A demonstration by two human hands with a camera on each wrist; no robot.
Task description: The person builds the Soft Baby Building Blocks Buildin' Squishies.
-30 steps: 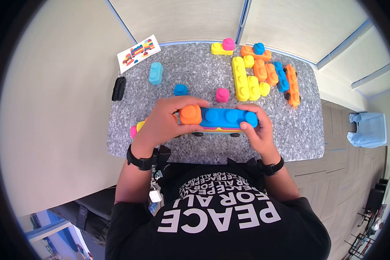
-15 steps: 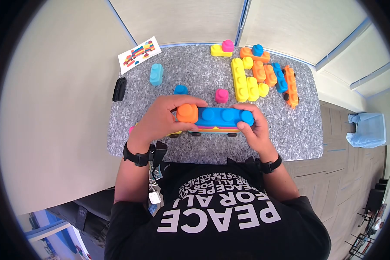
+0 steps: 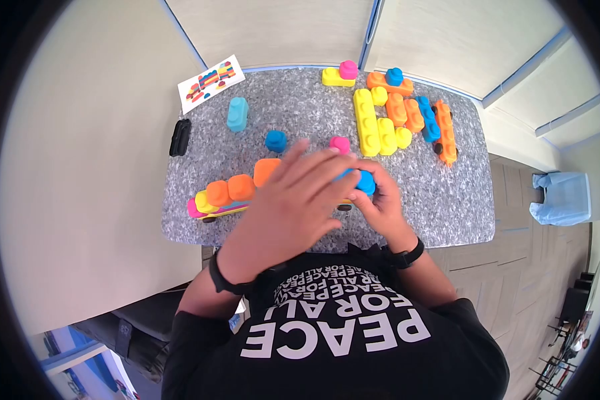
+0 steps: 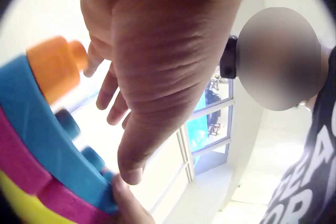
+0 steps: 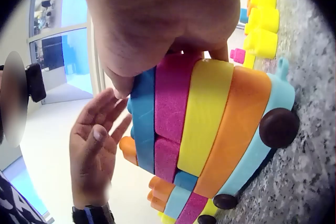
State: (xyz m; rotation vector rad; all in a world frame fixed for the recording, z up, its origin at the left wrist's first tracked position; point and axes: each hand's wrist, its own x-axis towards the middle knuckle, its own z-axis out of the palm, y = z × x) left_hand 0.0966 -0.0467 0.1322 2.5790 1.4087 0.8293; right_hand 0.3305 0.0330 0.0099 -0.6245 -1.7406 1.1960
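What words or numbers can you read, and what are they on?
"PEACE": on the black shirt, more than once.
"FOR ALL": also there, more than once; the shirt's tiniest rows are too small to read surely.
Picture card: no readable words.

Grey speckled tabletop [image 3: 440, 207], pretty busy. Yellow blocks [image 3: 368, 123], orange blocks [image 3: 397, 109] and a long blue block [image 3: 429, 120] crowd 1–2 o'clock, orange wheeled piece [image 3: 447, 140] near 3. Picture card [image 3: 211, 83] plus light-blue block [image 3: 237, 115] around 10, some black thing [image 3: 180, 137] at 9. Wheeled block train [image 3: 241, 188] from 8 to about 5.
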